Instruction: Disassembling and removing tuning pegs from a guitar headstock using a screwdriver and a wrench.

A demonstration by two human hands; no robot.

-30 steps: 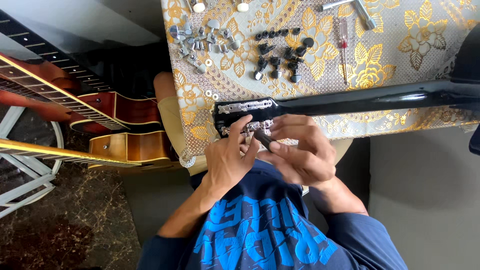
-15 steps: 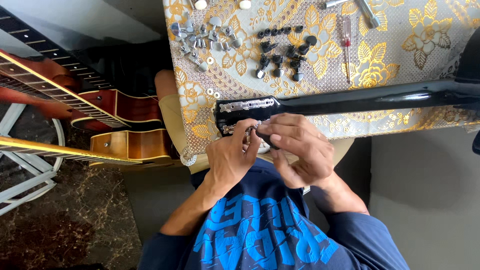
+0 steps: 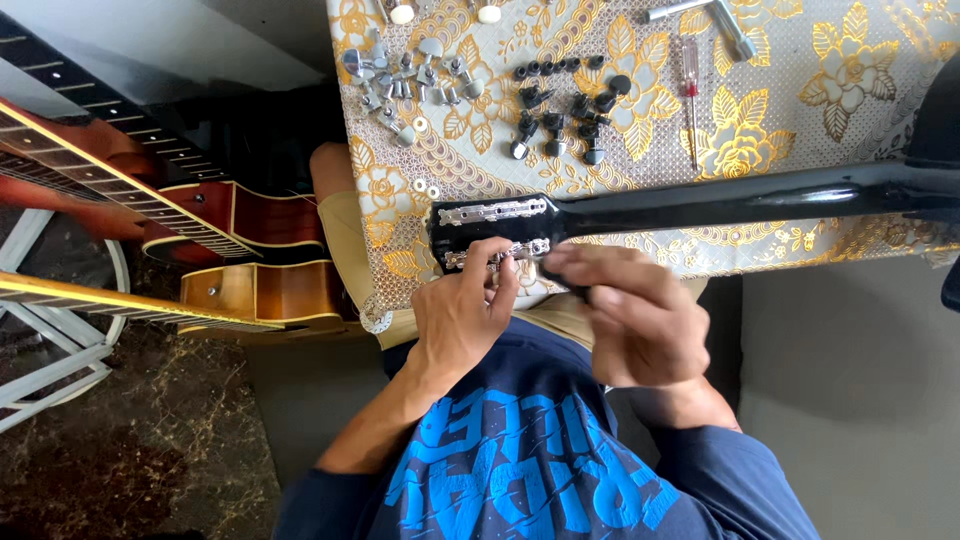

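Both hands pinch at the black headstock [image 3: 490, 225]: left hand [image 3: 460, 315] on its tuner strip [image 3: 500, 252], right hand [image 3: 630, 320] alongside; steadying the neck would help.

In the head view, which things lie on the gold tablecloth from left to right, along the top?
Pile of silver tuning pegs → pile of black tuning pegs → red-handled screwdriver → silver wrench.

- Glossy black lacquer on guitar neck [image 3: 720, 200] and headstock [image 3: 490, 230].
- Shiny metal tuner plates [image 3: 497, 211].
- Bright chrome tuners [image 3: 410, 75]; matt black tuners [image 3: 560, 105].
- Smooth, gold-patterned tablecloth [image 3: 800, 90].
- Polished reddish wood on guitars [image 3: 230, 250].
- Soft blue cotton shirt [image 3: 520, 460].
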